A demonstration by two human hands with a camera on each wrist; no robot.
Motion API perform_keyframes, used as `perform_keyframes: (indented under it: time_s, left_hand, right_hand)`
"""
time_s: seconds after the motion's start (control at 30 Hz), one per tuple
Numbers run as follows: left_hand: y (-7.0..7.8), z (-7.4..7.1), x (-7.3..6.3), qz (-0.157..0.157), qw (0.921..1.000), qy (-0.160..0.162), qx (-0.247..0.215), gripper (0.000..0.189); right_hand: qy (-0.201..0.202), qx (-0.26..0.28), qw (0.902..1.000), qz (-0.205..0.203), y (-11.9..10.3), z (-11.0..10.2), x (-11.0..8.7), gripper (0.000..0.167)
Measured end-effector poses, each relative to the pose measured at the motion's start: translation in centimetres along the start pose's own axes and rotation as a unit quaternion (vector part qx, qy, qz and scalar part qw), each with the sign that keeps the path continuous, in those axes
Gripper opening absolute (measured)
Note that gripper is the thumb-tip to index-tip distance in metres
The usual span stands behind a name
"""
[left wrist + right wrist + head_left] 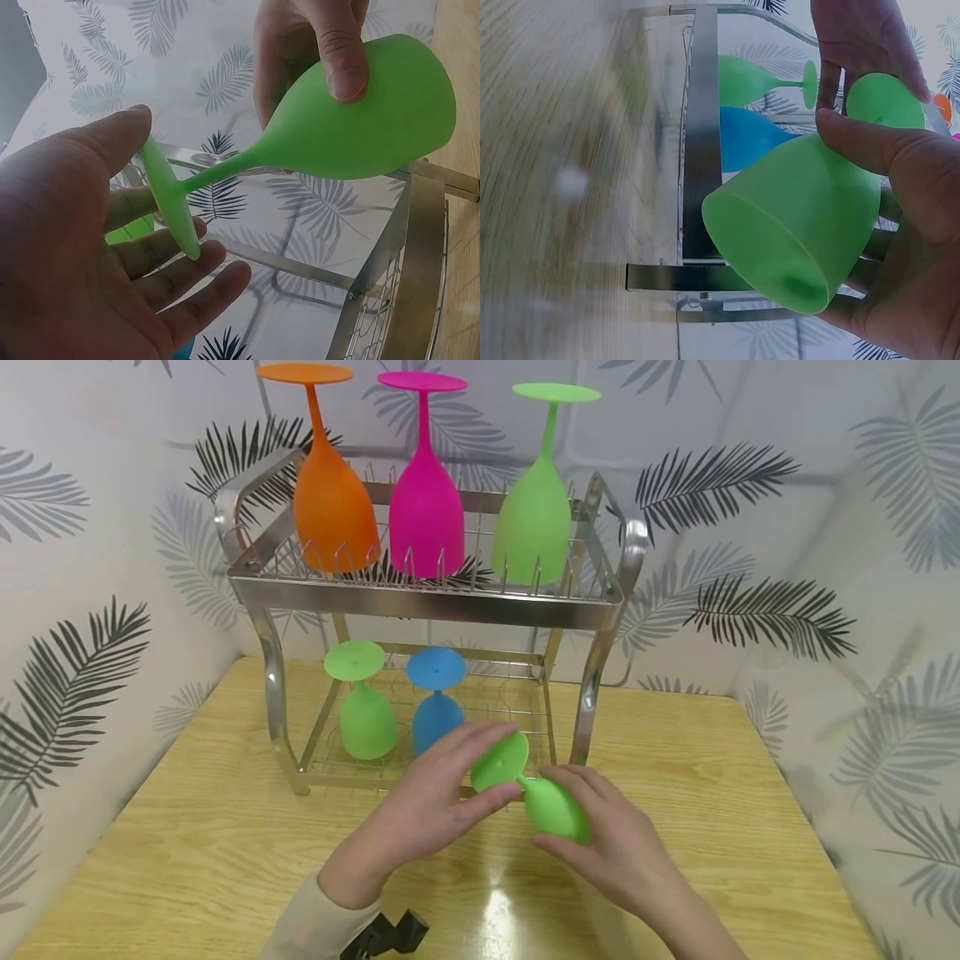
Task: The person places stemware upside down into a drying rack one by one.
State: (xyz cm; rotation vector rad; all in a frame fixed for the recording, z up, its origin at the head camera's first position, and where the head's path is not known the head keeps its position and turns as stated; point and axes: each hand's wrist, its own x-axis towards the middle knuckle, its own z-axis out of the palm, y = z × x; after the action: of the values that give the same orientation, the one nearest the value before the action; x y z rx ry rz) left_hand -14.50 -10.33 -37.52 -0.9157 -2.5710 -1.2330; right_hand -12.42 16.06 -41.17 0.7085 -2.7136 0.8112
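Observation:
Tilted between both hands, a green wine glass (555, 810) is above the table, in front of the rack's lower tier. My right hand (611, 839) grips its bowl, thumb on one side and fingers round the other. At the foot, my left hand (431, 802) holds the round base (169, 199) between thumb and spread fingers. The glass's open mouth (765, 251) shows in the right wrist view. Behind my left hand, a green glass (367, 722) and a blue glass (437, 718) stand upside down on the lower tier.
A two-tier metal dish rack (427, 602) stands on the wooden table (712, 827) against a leaf-patterned backdrop. Its upper tier bears upside-down orange (333, 514), magenta (426, 518) and light green glasses (534, 522). The rack's right front leg (592, 693) rises close beyond my right hand.

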Motion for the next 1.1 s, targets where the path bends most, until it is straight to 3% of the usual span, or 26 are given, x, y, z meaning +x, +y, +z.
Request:
perform_keyframes:
  time_s: [0.67,1.1]
  left_hand:
    - [-1.5,-1.0,-1.3,-0.003,0.9998,0.017,-0.003,0.075]
    - [-2.6,-1.7,-2.4,-0.043,0.9983,0.035,-0.016,0.081]
  right_hand:
    - [0.019,0.082,0.9958,0.036,-0.5,2.1,1.1,0.076]
    - [0.052,0.148,0.9830,0.096,-1.1,3.7,2.5,0.078]
